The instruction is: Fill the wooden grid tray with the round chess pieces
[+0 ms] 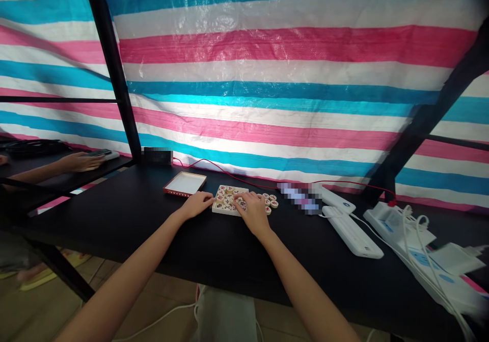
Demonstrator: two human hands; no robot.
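Note:
A shallow white box (225,211) of round Chinese chess pieces (228,199) rests on the black table. The pieces are cream with red or dark characters. At the box's left edge, my left hand (196,204) has its fingers closed against the side wall. My right hand (254,212) lies over the right part of the box, thumb and fingers bent down on a piece there and partly hiding it. Several loose pieces (272,202) sit just right of my right hand. Behind my left hand, the red-edged box lid (186,183) lies with its white inside up.
White power banks (351,232) and a power strip (416,253) with chargers and cables occupy the right side. A red cable (229,173) runs along the back. At left, another person's hand (82,162) rests by a phone on a neighbouring table. A striped tarp (267,97) hangs behind.

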